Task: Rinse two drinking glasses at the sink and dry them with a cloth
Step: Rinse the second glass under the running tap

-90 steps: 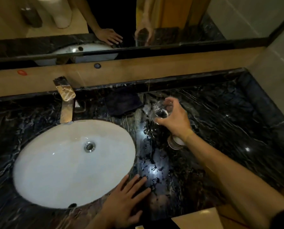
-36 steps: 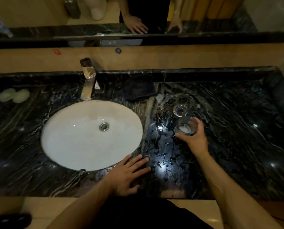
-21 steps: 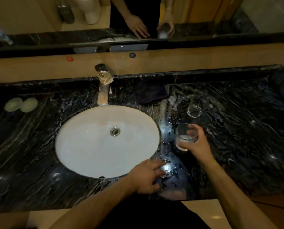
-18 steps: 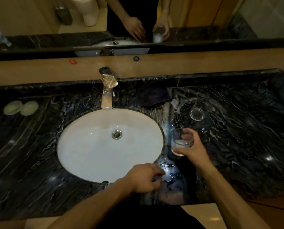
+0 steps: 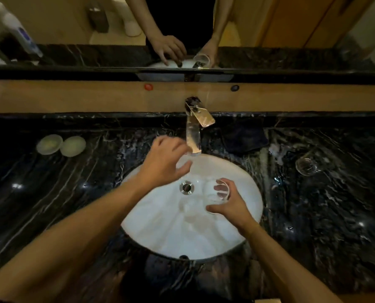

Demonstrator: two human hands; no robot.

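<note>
We look down on a dark marble tabletop with a white oval sink set into it. Our left hand hovers over the basin near the metal tap, fingers spread and loosely bent, holding nothing. Our right hand grips a clear drinking glass over the basin, beside the drain. A dark cloth lies right of the tap. The second glass rests on the tabletop, far right of the sink.
</note>
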